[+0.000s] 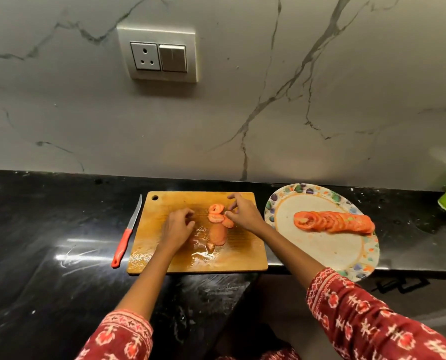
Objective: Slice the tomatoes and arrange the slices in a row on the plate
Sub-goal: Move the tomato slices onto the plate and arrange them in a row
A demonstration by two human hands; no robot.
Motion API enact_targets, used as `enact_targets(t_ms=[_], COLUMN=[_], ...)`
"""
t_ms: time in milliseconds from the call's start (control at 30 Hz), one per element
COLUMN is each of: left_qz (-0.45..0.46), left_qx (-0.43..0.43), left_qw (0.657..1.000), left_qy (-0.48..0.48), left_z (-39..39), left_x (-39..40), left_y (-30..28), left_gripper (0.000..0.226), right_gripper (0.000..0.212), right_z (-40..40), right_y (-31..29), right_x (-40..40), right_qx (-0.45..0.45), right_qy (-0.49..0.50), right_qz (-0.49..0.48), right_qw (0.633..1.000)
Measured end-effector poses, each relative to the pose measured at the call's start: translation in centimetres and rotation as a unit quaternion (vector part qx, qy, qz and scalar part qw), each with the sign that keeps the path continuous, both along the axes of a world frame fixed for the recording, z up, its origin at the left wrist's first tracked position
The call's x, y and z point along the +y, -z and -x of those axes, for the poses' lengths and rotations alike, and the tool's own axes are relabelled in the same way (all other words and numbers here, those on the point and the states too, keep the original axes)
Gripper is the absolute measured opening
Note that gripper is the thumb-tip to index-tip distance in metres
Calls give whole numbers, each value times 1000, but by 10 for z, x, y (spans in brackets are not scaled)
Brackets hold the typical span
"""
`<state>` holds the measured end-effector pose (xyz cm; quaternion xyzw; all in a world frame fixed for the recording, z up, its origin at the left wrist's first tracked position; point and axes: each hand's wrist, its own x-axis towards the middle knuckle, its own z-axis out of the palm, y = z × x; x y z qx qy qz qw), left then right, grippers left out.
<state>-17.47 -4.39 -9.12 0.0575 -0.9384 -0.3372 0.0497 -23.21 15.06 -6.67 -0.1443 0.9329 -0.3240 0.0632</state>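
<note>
With the knife [126, 235] set aside on the table [48, 229], the right hand [242, 213] pinches loose tomato slices [216, 216] on the wet cutting board [242, 255], the left hand [177, 227] curled empty, so slippery slices may tear or drop before reaching the row [333, 221] on the plate [320, 253].

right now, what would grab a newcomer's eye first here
Probably the row of red tomato slices on the patterned plate at right. Next, both hands, left hand and right hand, over loose slices on the wooden cutting board, and the red-handled knife lying left of it.
</note>
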Motion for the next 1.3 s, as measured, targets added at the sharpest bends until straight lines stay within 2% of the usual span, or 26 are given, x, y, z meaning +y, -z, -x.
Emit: enact_targets(t_ms=[300,467,633,867,1000,1067,1133,1300], left_qz=[-12,-17,-26,-33,-35,-28,-22,-29], left_qx=[-27,-13,-30,-21,-28,-26,-28,-29], left_qw=[1000,1000,999,999,999,999,999,999], left_qy=[-10,-13,-6,-7,-4,-1,2,17], left_z=[11,22,20,15,12,11,9,7], left_x=[-11,-14,-11,-12,-13,-13,-13,-4], left_y=[0,-8,-1,2,2,2,1,0], left_gripper=[32,32,33,32,31,31,32,32], right_gripper=[54,35,12,24,15,5,3,4], right_z=[18,25,33,33,32,34,34,34], right_y=[8,17,13,10,6,1,-6,-4], right_x=[-46,-51,-52,-57,-56,-48,-36,-1], right_qx=[-3,-50,-101,-87,-102,-107,-109,-103], right_qy=[34,53,24,43,33,28,39,95], right_qz=[-48,-26,-60,-56,-27,30,71,91], right_qw=[998,997,993,994,994,993,991,986])
